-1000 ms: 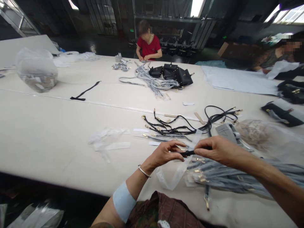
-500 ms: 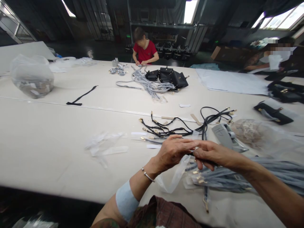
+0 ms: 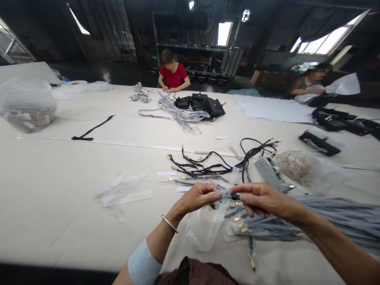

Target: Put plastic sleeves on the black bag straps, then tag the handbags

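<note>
My left hand (image 3: pixel 196 198) pinches a clear plastic sleeve (image 3: pixel 206 229) between thumb and fingers; the sleeve's loose part hangs below toward the table edge. Just to the right, my right hand (image 3: pixel 261 198) grips a short black strap end (image 3: pixel 235 196), which meets the plastic at my left fingertips. How far the strap reaches into the sleeve I cannot tell. Under and beyond my right forearm lies a pile of plastic-wrapped straps (image 3: pixel 335 217) with gold clasps. Bare black straps (image 3: pixel 204 170) with gold clasps are spread just past my hands.
A grey tape dispenser (image 3: pixel 267 174) stands beyond my right hand, beside a plastic bag (image 3: pixel 297 166) of scraps. Thin plastic sleeves (image 3: pixel 124 194) lie to the left. Across the table are black bags (image 3: pixel 204 103), more wrapped straps (image 3: pixel 181 113) and a person in red (image 3: pixel 175 77).
My hands, overlapped before, have drawn apart, and the left fingers now pinch the plastic. The view has tilted up and turned slightly right. The person at right has raised a white sheet.
</note>
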### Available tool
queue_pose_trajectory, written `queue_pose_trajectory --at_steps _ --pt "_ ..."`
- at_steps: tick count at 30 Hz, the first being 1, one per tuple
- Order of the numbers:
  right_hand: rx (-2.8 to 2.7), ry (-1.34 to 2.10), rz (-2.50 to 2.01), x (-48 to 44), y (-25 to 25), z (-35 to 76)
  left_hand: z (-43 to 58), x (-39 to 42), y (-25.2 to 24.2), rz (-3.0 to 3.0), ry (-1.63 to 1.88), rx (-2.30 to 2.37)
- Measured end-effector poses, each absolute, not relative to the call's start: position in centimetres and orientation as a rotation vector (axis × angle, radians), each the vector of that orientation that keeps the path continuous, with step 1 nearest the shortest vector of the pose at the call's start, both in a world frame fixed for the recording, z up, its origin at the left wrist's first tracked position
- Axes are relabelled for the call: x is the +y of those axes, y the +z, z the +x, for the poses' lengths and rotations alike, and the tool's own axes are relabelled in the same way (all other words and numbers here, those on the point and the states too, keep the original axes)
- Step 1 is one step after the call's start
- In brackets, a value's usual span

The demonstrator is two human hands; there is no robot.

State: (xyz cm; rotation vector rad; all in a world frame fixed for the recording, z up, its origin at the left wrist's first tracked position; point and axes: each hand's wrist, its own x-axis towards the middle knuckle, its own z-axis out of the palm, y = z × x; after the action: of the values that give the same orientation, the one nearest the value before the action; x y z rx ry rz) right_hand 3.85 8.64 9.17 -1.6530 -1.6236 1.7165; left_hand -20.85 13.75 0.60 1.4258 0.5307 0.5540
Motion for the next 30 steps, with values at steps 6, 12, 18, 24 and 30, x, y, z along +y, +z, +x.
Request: queue_pose_trajectory --at_steps 6,12,18,24,30 --pt "-2.17 0.726 -1.962 8.4 10.8 3.5 -20.5 13.3 0.0 1.821 0.741 0.725" --pt "-1.879 1.146 -1.885 7.5 10.4 2.8 -20.0 12.9 -1.2 2.042 1.021 0.749" --pt "-2.188 0.745 -1.727 6.4 10.2 1.3 -19.4 12.2 -0.1 1.461 0.657 0.627" --pt "-2.04 1.039 -1.747 5.9 11.6 1.0 -18.8 11.7 0.8 1.726 0.881 0.67" --pt "-2.042 0.922 -1.784 7.0 10.3 0.4 -18.7 10.9 2.2 1.899 0.983 0.79"
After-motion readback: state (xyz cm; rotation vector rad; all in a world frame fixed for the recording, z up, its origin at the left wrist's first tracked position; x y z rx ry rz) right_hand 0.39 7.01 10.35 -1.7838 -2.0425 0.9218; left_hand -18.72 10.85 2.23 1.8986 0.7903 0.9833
